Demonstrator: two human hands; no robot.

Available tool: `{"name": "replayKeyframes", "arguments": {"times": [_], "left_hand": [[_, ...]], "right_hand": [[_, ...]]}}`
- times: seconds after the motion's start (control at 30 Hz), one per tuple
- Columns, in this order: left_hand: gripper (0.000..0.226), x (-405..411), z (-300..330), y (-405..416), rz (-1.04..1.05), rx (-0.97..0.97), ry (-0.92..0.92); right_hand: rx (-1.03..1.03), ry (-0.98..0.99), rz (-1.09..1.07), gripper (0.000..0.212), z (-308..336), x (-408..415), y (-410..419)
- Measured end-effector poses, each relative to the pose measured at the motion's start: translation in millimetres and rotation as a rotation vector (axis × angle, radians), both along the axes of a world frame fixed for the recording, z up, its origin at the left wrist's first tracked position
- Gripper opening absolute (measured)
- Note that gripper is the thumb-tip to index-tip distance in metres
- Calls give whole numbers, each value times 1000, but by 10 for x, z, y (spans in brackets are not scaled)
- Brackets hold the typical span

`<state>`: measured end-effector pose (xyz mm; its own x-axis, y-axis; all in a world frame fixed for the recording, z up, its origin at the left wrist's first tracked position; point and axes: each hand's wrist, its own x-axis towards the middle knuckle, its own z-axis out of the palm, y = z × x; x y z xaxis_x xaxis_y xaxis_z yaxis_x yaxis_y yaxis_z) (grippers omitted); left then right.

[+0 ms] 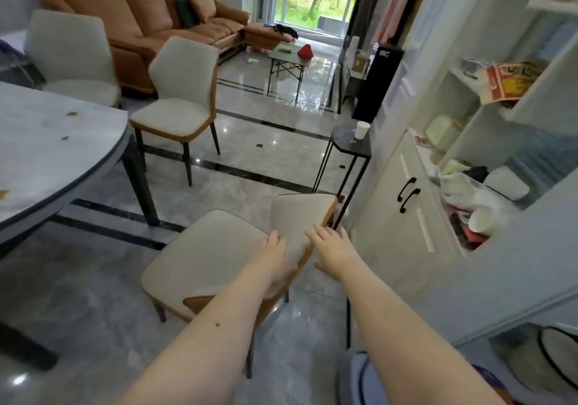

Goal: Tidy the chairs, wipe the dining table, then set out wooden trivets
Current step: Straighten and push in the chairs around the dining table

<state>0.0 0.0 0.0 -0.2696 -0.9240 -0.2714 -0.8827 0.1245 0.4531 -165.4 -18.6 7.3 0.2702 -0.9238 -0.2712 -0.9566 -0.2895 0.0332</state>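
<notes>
A cream dining chair [206,257] with an orange-brown shell stands just in front of me, turned away from the table. My left hand [272,253] lies on the inner face of its backrest [297,217], fingers closed over the padding. My right hand [333,251] is on the backrest's outer edge, fingers spread. The marble dining table [47,154] fills the left side, with small crumbs on it. A second chair [178,104] stands away from the table beyond it, and a third chair [72,57] stands at the far left. No trivets or cloth are in view.
A small black side table [352,145] with a white cup [362,129] stands just past the near chair. White cabinets and cluttered shelves [453,185] line the right. An orange sofa [150,17] and a folding table [291,57] are farther back on the glossy tiled floor.
</notes>
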Motion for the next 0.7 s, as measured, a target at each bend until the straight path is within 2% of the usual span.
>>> {"name": "replayKeyframes", "arguments": {"times": [0.13, 0.27, 0.37, 0.5, 0.7], "left_hand": [[70, -219, -105, -155, 80, 203, 46], [85, -388, -213, -219, 210, 371, 66], [84, -456, -309, -202, 308, 353, -21], [60, -480, -369, -202, 371, 316, -64], [51, -490, -397, -211, 380, 317, -82]], "right_hand": [[-10, 72, 103, 82, -144, -168, -347], [1, 81, 234, 79, -329, -237, -636], [14, 14, 245, 72, -471, -227, -751], [88, -47, 204, 71, -551, -147, -808], [152, 24, 236, 55, -472, -25, -917]]}}
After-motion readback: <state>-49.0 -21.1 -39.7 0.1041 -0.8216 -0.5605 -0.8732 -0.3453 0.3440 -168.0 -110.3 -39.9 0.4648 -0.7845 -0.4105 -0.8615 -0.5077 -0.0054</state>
